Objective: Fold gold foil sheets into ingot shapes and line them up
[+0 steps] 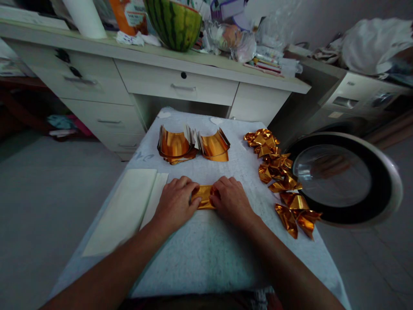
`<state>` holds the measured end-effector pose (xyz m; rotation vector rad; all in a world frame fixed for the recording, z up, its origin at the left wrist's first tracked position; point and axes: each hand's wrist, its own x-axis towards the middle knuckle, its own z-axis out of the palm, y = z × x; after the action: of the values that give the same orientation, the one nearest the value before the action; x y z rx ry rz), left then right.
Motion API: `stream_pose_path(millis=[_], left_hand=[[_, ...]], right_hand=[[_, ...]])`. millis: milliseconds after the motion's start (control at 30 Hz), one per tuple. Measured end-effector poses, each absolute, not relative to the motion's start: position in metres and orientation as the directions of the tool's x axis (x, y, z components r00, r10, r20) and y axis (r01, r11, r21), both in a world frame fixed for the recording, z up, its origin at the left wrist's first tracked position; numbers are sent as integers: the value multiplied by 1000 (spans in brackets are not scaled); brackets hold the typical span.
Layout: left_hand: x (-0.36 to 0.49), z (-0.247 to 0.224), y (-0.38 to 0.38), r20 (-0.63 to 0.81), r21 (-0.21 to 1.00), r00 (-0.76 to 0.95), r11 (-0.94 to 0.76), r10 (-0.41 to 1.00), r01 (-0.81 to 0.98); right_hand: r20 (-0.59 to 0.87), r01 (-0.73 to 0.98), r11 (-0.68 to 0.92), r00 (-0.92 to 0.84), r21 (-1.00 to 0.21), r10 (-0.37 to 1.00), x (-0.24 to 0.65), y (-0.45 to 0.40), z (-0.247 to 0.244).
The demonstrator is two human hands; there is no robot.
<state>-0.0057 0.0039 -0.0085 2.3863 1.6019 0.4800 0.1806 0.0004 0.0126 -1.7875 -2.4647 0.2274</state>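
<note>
A folded strip of gold foil paper (204, 198) lies at the middle of the cloth-covered table. My left hand (179, 197) grips its left end, fingers curled, with the thumb on the near side. At the right end my right hand (229, 199) pinches the strip in the same way. Beyond my hands stand two curved stacks of gold foil sheets, a left stack (175, 144) and a right stack (214, 145). Several folded gold foil pieces (275, 168) run in a row along the table's right side. Fingertips partly hide the strip's ends.
White paper sheets (124, 206) lie on the table (206, 258) at left. A white desk (206, 82) with drawers stands behind, carrying a cut watermelon (176, 26) and clutter. To the right, a washing machine's open round door (338, 176) sits close to the table edge.
</note>
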Motion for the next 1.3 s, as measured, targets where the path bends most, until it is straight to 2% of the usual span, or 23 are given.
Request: stream_pose_path(millis=[233, 433, 667, 833, 1033, 1300], left_hand=[[-4, -10, 0, 212, 267, 373, -420, 903, 867], [-2, -15, -2, 310, 214, 545, -615, 779, 759], [-1, -13, -8, 268, 112, 686, -729, 676, 675], [-1, -20, -27, 274, -1, 702, -730, 658, 684], [-7, -34, -38, 242, 2, 710, -732, 662, 682], [-24, -25, -43, 260, 3, 725, -751, 638, 660]], right_hand=[[-19, 947, 295, -300, -128, 954, 179, -1, 11], [-28, 948, 294, -300, -120, 954, 178, -8, 11], [-17, 949, 292, -296, -120, 955, 180, -17, 5], [-28, 945, 290, -297, -151, 954, 181, -20, 5], [-21, 942, 292, -299, -168, 954, 182, -20, 4], [-4, 939, 298, -303, -172, 953, 183, -19, 1]])
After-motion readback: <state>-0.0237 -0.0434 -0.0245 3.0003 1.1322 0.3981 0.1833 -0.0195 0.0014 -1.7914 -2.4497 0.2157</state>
